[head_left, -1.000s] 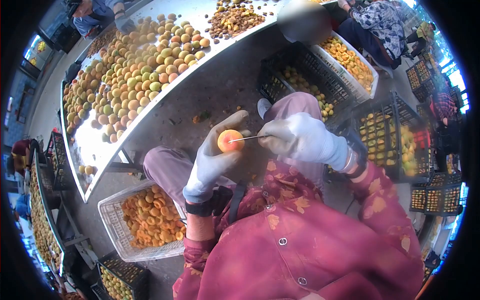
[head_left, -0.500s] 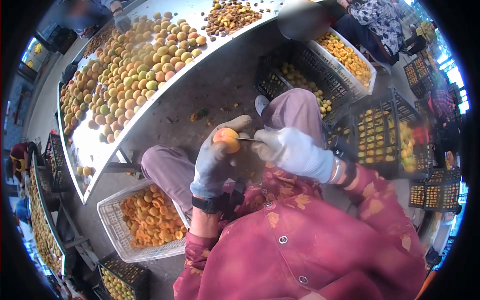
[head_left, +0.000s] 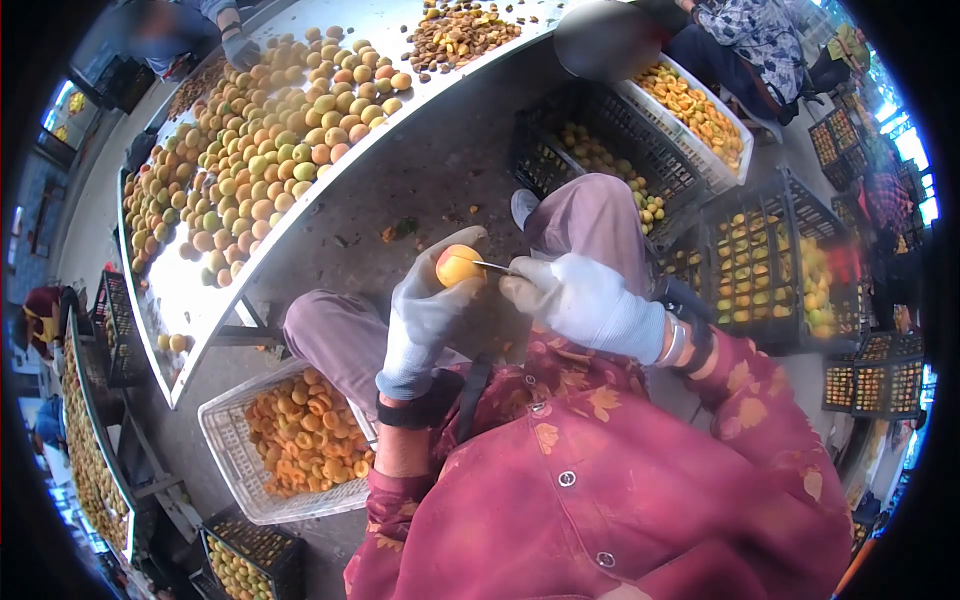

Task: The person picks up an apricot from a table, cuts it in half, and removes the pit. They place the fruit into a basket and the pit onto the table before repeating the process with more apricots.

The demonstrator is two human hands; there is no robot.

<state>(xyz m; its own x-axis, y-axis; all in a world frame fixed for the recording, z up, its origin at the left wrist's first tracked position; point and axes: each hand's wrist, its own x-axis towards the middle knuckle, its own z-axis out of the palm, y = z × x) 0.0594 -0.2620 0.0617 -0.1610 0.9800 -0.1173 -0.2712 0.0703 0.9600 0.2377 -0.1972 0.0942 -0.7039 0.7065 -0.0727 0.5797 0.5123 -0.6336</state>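
Observation:
My left hand (head_left: 425,305), in a pale work glove, grips an apricot (head_left: 459,266) between thumb and fingers above my lap. A small knife (head_left: 494,267) is in my gloved right hand (head_left: 575,298), its thin blade against the apricot's right side. The handle is hidden inside my fist. Below and left of my hands, a white plastic crate (head_left: 228,447) on the floor holds many apricot halves (head_left: 305,430).
A white table (head_left: 200,345) at upper left carries heaped whole apricots (head_left: 265,160) and a pile of pits (head_left: 465,40). Another person's gloved hand (head_left: 240,50) rests at its far side. Black crates (head_left: 760,260) of fruit stand on the right, near a white crate (head_left: 690,120) of halves.
My left hand has turned the apricot slightly and shifted it a little up and right. The blade now lies higher on the fruit, tilted down toward my right hand.

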